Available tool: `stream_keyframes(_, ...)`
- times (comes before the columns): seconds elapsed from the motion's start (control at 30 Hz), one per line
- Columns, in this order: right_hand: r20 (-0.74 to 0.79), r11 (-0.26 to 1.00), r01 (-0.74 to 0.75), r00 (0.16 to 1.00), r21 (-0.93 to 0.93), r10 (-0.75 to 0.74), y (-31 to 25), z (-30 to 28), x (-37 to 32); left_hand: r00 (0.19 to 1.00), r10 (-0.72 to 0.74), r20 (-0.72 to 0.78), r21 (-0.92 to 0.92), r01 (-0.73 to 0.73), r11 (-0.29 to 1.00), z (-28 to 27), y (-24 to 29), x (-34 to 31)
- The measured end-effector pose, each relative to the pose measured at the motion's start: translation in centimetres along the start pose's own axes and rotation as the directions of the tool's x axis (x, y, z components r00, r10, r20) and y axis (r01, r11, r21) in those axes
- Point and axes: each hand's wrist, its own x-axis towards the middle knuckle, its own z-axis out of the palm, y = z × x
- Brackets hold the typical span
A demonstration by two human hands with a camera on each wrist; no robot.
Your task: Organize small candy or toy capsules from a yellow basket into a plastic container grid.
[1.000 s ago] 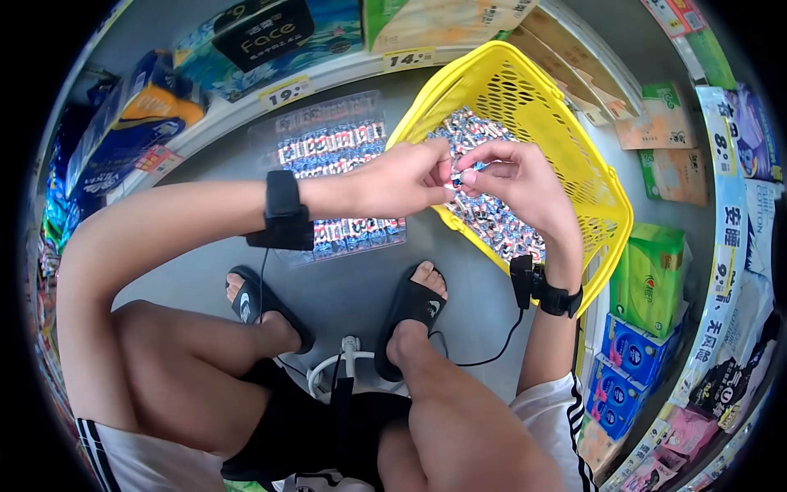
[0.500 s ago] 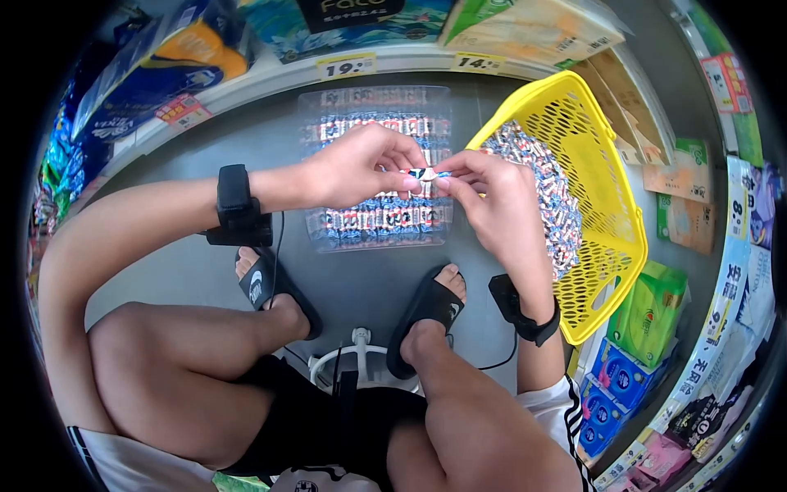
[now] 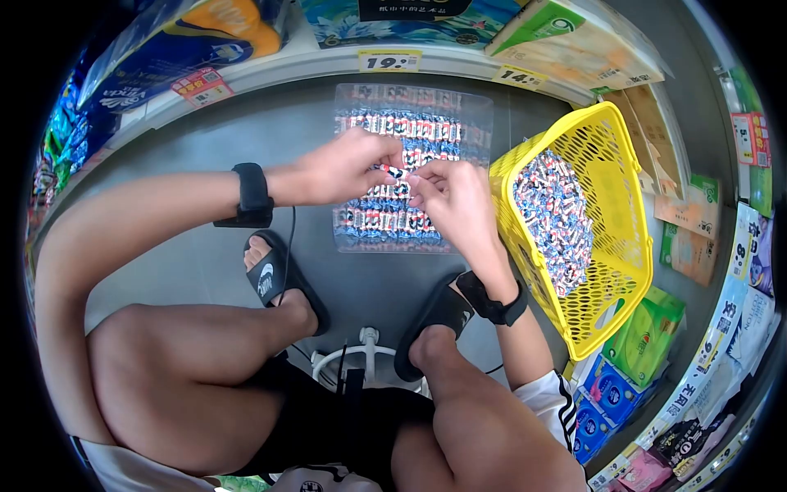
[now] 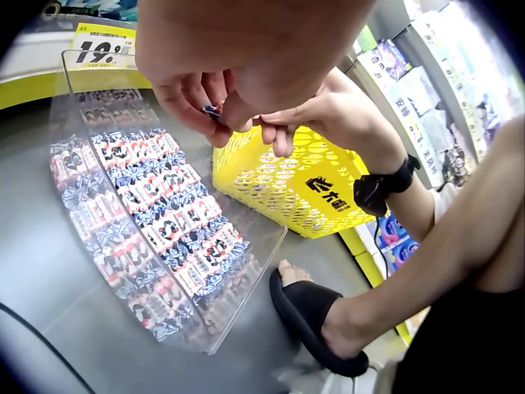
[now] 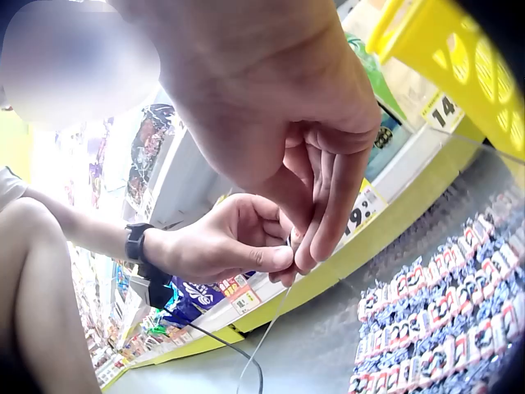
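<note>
A small wrapped candy [image 3: 398, 173] with a blue, white and red wrapper is between my two hands. My left hand [image 3: 348, 168] pinches its left end with thumb and fingers. At the other end, the thumb and fingertips of my right hand [image 3: 461, 203] pinch it, close against the left fingertips. Both hands are above a clear plastic box [image 3: 349, 95] on the floor, where similar candies [image 4: 172, 189] lie side by side in rows. The hands hide part of the rows in the head view, and the right wrist view hides the candy behind the fingers.
Right of the box stands a yellow perforated basket [image 3: 630, 205], tilted, with a heap of loose candies [image 3: 553, 221]. Shelves with tissue packs [image 3: 648, 332] and price tags [image 3: 389, 61] line the back and right. Sandalled feet [image 3: 283, 279] are in front of the box.
Both hands have moved left from over the basket to over the box, with the candy between them. The head view has shifted, so the box and basket appear farther right and lower.
</note>
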Motion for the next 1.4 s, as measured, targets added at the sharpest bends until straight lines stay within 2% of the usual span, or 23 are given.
stream_keyframes(0.07, 0.021, 0.998, -0.067, 0.997, -0.001, 0.067, -0.1, 0.2, 0.3, 0.996, -0.08, 0.043, 0.05, 0.078, 0.996, 0.1, -0.1, 0.0)
stream_keyframes(0.1, 0.019, 0.997, -0.073, 0.997, -0.001, 0.073, 0.2, 0.7, 0.4, 0.996, -0.078, 0.049, 0.048, 0.075, 0.996, 0.2, -0.4, 0.1)
stream_keyframes(0.17, -0.091, 0.999, -0.048, 0.995, -0.008, 0.047, 1.1, 1.8, 0.7, 0.995, -0.087, 0.04, 0.097, 0.083, 0.992, 0.3, -0.9, 0.7)
stream_keyframes(0.23, -0.076, 0.995, -0.059, 0.996, -0.081, 0.053, 1.0, 1.4, 0.7, 0.999, -0.017, 0.029, 0.125, 0.014, 0.992, 0.6, -2.2, 1.6)
stream_keyframes(0.3, -0.154, 0.971, 0.079, 0.981, -0.227, -0.116, 1.0, 1.8, 0.7, 0.999, 0.043, 0.011, 0.161, -0.044, 0.986, 0.7, -3.0, 2.1)
stream_keyframes(0.37, -0.125, 0.967, 0.077, 0.986, -0.242, -0.109, 1.2, 2.2, 0.8, 0.996, 0.076, 0.036, 0.15, -0.081, 0.985, 0.8, -3.5, 2.7)
stream_keyframes(0.47, -0.201, 0.937, 0.142, 0.956, -0.321, -0.213, 2.0, 2.5, 1.3, 0.994, 0.068, 0.084, 0.161, -0.081, 0.984, 0.6, -3.1, 3.6)
stream_keyframes(0.6, -0.2, 0.941, 0.1, 0.965, -0.324, -0.171, 2.3, 2.7, 2.0, 0.994, 0.076, 0.073, 0.139, -0.086, 0.987, 0.8, -3.9, 4.6)
stream_keyframes(0.7, -0.216, 0.922, 0.104, 0.957, -0.372, -0.195, 3.3, 3.4, 2.4, 0.987, 0.122, 0.102, 0.203, -0.14, 0.969, 1.0, -5.5, 5.4)
stream_keyframes(0.77, -0.224, 0.914, 0.119, 0.95, -0.388, -0.218, 4.0, 3.9, 2.8, 0.992, 0.086, 0.091, 0.171, -0.101, 0.98, 1.0, -6.1, 5.6)
stream_keyframes(0.83, -0.222, 0.922, 0.114, 0.953, -0.37, -0.207, 4.3, 4.3, 2.9, 0.993, 0.093, 0.071, 0.205, -0.105, 0.973, 1.3, -6.1, 5.6)
stream_keyframes(0.9, -0.218, 0.946, 0.037, 0.97, -0.321, -0.112, 4.7, 4.7, 3.2, 0.994, 0.1, 0.045, 0.24, -0.108, 0.965, 1.4, -6.1, 5.6)
stream_keyframes(0.97, -0.233, 0.945, -0.002, 0.969, -0.326, -0.079, 5.0, 5.1, 3.7, 0.999, 0.001, 0.033, 0.321, -0.011, 0.947, 1.6, -6.0, 5.4)
stream_keyframes(1.0, -0.25, 0.942, -0.039, 0.967, -0.333, -0.048, 5.1, 5.3, 3.9, 0.999, 0.0, 0.035, 0.321, -0.012, 0.947, 2.0, -6.3, 5.2)
stream_keyframes(1.07, -0.287, 0.937, -0.066, 0.957, -0.342, -0.037, 5.3, 5.9, 4.7, 0.995, 0.098, -0.02, 0.437, -0.08, 0.896, 2.5, -6.9, 5.0)
stream_keyframes(1.1, -0.321, 0.931, -0.097, 0.947, -0.351, -0.022, 5.6, 6.3, 5.1, 0.995, 0.098, -0.019, 0.441, -0.079, 0.894, 2.8, -7.2, 4.9)
stream_keyframes(1.17, -0.362, 0.934, -0.1, 0.932, -0.343, -0.032, 6.4, 6.8, 5.9, 0.993, 0.053, 0.104, 0.619, -0.106, 0.778, 3.4, -8.0, 4.7)
stream_keyframes(1.23, -0.382, 0.94, -0.147, 0.924, -0.307, 0.02, 7.1, 7.1, 6.6, 0.99, 0.012, 0.138, 0.602, -0.094, 0.793, 3.7, -8.2, 4.4)
stream_keyframes(1.3, -0.394, 0.935, -0.15, 0.919, -0.322, 0.012, 7.8, 7.5, 7.3, 0.971, -0.079, 0.227, 0.599, -0.075, 0.797, 3.8, -8.2, 4.2)
stream_keyframes(1.33, -0.366, 0.938, -0.183, 0.928, -0.293, 0.066, 8.3, 7.6, 7.8, 0.97, -0.079, 0.229, 0.6, -0.076, 0.797, 3.7, -8.1, 4.2)
stream_keyframes(1.4, -0.324, 0.949, -0.21, 0.938, -0.237, 0.126, 9.0, 8.1, 8.3, 0.943, -0.175, 0.283, 0.655, -0.057, 0.754, 3.7, -8.1, 4.2)
